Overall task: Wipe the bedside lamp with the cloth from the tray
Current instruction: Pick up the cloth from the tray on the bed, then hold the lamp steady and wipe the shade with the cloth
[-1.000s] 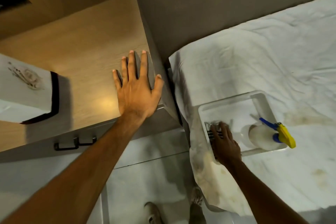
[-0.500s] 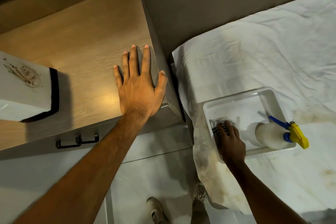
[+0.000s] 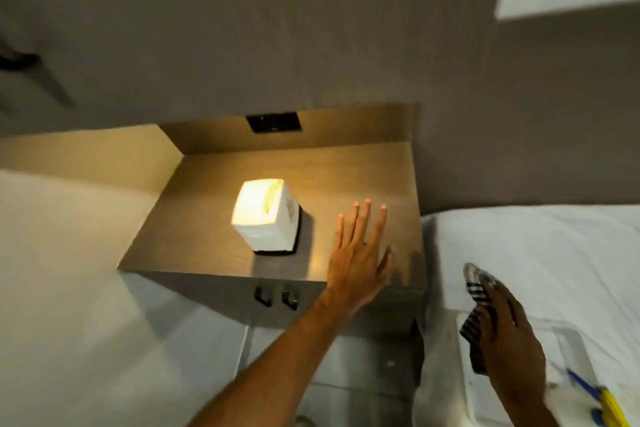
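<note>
Seen from the head camera looking down: a lit bedside lamp (image 3: 265, 215), a small glowing white box on a dark base, stands upright near the middle of a wooden nightstand (image 3: 346, 170). The left hand (image 3: 358, 253) is spread flat and empty, fingers apart, over the nightstand top at about three o'clock from the lamp, near it but not touching. At the frame's four o'clock, the right hand (image 3: 505, 336) has its fingers closed on a striped cloth (image 3: 476, 291), held above the white tray (image 3: 571, 340) on the bed (image 3: 536, 246); a spray bottle (image 3: 599, 399) lies in the tray at five o'clock. The cloth pokes up past the fingertips and hangs below them. The step in hand looks like carrying the cloth over. Next, the right hand must travel toward ten o'clock and press the cloth against the lamp.
</note>
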Tool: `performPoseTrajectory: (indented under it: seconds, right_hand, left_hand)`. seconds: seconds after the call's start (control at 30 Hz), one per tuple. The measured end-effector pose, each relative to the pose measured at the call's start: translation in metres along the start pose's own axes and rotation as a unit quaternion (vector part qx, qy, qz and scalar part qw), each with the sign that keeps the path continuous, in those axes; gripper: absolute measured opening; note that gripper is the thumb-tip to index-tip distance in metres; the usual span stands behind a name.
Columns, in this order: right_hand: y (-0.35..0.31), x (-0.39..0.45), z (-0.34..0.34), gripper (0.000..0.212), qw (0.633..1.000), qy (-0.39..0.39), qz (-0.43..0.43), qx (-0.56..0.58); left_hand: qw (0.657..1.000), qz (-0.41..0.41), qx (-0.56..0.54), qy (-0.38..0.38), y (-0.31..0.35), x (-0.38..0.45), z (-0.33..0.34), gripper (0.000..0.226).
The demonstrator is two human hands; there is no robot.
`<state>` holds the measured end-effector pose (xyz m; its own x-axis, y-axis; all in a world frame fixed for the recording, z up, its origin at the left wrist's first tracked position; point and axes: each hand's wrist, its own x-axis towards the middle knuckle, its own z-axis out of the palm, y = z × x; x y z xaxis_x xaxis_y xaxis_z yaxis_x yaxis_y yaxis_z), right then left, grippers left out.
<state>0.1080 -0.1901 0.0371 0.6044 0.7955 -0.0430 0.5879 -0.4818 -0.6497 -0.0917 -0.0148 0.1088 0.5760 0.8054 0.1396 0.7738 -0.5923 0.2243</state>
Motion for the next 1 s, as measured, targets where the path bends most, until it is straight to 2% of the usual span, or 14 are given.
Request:
performPoseTrajectory:
  seconds: [0.1,0.23,0.37,0.5,0.57,0.63,0.7,0.77,0.93,1.0]
  right_hand:
    - [-0.084,0.017,-0.003,0.047,0.998,0.039,-0.049,0.011]
    - [-0.197,0.022,0.024,0.040,0.984,0.042,-0.169,0.044]
    - [-0.290,0.015,0.069,0.041,0.978,0.023,-0.202,0.050]
    - [-0.354,0.001,0.111,0.040,0.975,0.013,-0.218,0.033]
    - [-0.372,-0.006,0.130,0.045,0.975,0.004,-0.221,0.010]
    - [-0.376,-0.009,0.147,0.059,0.976,-0.017,-0.217,-0.012]
    - [-0.373,-0.008,0.166,0.070,0.975,-0.034,-0.214,-0.055]
    - [-0.369,-0.008,0.179,0.070,0.967,-0.042,-0.225,-0.108]
    - [-0.379,-0.003,0.178,0.064,0.943,-0.026,-0.278,-0.181]
    - [-0.384,0.010,0.177,0.070,0.937,-0.038,-0.293,-0.185]
  left_hand:
    - [0.997,-0.003,-0.002,0.082,-0.047,-0.007,-0.056,0.071]
    - [0.984,-0.075,-0.005,0.161,-0.128,-0.024,-0.106,0.064]
    - [0.981,-0.147,-0.045,0.120,-0.204,-0.033,-0.112,0.060]
    - [0.987,-0.143,-0.064,0.035,-0.244,-0.027,-0.105,0.076]
    - [0.990,-0.127,-0.060,0.010,-0.255,-0.023,-0.102,0.084]
    - [0.991,-0.109,-0.068,-0.024,-0.263,-0.020,-0.096,0.088]
    - [0.992,-0.087,-0.070,-0.051,-0.270,-0.015,-0.090,0.084]
    - [0.995,-0.062,-0.059,-0.060,-0.276,-0.011,-0.086,0.075]
    - [0.997,-0.011,-0.066,-0.029,-0.281,-0.011,-0.084,0.066]
    - [0.999,0.016,-0.043,-0.003,-0.281,-0.015,-0.083,0.064]
